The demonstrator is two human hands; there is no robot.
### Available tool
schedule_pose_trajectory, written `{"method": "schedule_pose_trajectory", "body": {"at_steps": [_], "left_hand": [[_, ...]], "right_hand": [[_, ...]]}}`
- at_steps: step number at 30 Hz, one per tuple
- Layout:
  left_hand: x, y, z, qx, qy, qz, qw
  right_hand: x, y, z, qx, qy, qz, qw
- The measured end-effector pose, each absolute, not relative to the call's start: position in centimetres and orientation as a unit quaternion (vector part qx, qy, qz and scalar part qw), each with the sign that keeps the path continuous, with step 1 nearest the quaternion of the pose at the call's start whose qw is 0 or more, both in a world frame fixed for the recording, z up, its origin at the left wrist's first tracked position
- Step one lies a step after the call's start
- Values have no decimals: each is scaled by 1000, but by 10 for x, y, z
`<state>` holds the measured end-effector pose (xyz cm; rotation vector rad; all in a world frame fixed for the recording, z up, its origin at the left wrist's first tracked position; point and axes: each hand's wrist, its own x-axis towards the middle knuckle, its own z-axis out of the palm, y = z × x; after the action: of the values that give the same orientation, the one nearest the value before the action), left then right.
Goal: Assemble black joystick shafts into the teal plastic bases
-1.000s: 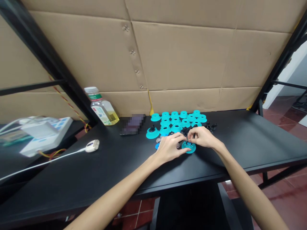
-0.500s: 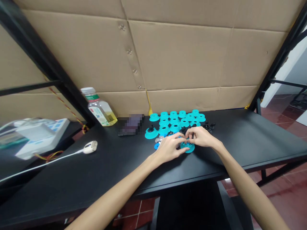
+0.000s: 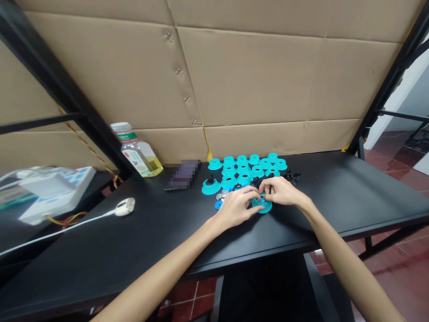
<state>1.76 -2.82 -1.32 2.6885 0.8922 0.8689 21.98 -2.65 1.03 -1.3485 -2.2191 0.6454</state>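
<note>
Left hand (image 3: 236, 207) and right hand (image 3: 280, 191) curl together over a teal disc (image 3: 262, 206).

Both hands are half closed, forearms angled in from either side and crossing the table's (image 3: 355, 197) front edge. Their fingertips meet just above the disc's hub; what they pinch there is too small to tell. The disc sits on the tabletop, partly under the fingers. Just beyond lie rows of teal flanges (image 3: 244, 169), with black parts (image 3: 291, 175) near the right hand. A small blue disc (image 3: 218, 205) lies just left of the left hand. Open black tabletop stretches right of the hands, toward the table's far corner, and left toward a blurred phone (image 3: 182, 175).
</note>
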Motion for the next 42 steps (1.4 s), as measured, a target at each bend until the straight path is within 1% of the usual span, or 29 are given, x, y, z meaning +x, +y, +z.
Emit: {"method": "schedule_pose_trajectory", "body": {"at_steps": [3,14,19,24,27,35,38,42], "left_hand": [[18,-28,-14,903,298,295,99],[20,-29,-15,901,311,293,75],[21,-29,-18,885,348,309,25],[21,-30,-18,885,355,300,-5],[19,-31,-15,892,348,289,-4],[16,-27,-16,901,321,293,9],[16,-25,-17,902,310,301,18],[16,-24,-19,904,297,306,29]], "right_hand": [[221,-26,10,-492,-806,241,226],[219,-27,9,-500,-795,257,227],[218,-30,14,-532,-789,215,219],[214,-35,19,-587,-771,164,183],[213,-35,22,-589,-774,163,167],[214,-36,23,-579,-772,187,182],[216,-34,21,-565,-783,174,196],[218,-33,19,-565,-787,160,190]]}}
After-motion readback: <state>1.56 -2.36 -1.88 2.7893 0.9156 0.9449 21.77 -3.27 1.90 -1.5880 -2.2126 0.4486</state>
